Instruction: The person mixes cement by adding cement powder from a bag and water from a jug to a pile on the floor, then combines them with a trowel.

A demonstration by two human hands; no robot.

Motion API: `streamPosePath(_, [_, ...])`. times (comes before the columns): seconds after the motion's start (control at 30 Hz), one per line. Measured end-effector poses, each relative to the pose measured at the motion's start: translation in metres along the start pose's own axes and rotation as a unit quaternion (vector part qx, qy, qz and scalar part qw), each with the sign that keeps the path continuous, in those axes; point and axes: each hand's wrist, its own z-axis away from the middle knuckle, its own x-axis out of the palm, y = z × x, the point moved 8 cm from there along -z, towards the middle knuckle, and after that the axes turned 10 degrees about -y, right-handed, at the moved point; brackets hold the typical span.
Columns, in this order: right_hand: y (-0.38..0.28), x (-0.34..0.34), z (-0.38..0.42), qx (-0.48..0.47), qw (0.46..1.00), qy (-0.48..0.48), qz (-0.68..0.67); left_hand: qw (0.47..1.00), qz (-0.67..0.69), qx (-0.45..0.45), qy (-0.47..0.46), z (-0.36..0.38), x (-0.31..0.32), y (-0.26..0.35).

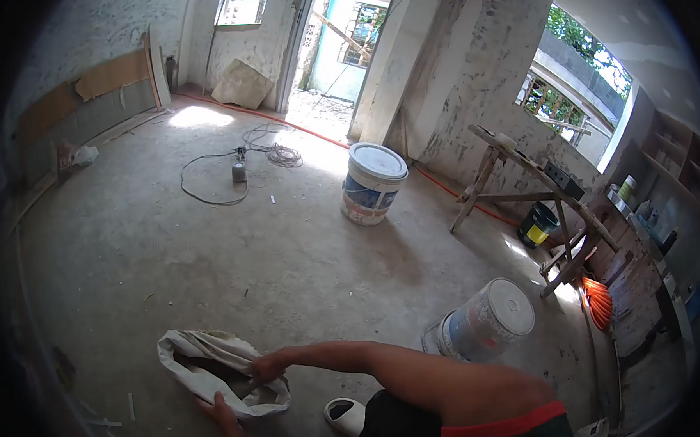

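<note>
A whitish sack (207,346) with its mouth folded open lies on the floor at the lower left. My left hand (220,412) is at the sack's near rim, its fingers closed on the edge. Reaching over from the right, my right hand (269,366) is closed at the sack's opening, on the right side of the mouth. Something dark shows just below that hand, too small to make out. The inside of the sack is in shadow.
A lidded bucket (374,188) stands mid-floor; another bucket (487,318) is near my right arm. A wooden trestle (535,175), black bucket (538,224) and orange hose (596,303) are at right. Cable (273,148) lies farther back. My slipper (344,416) is below.
</note>
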Motion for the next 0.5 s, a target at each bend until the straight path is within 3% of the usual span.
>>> streamPosePath(0.13, [0.009,-0.001,0.017,0.063,0.99,-0.007,-0.123,1.0,0.012,0.024,-0.007,-0.011,-0.011,-0.017])
streamPosePath(0.23, [-0.013,-0.016,0.038,0.038,0.982,0.012,-0.183,0.999,0.044,0.016,0.012,0.005,-0.009,0.008])
streamPosePath(0.5, [-0.032,-0.04,0.078,0.036,0.981,0.026,-0.19,0.998,0.06,0.036,0.012,-0.005,-0.029,-0.008])
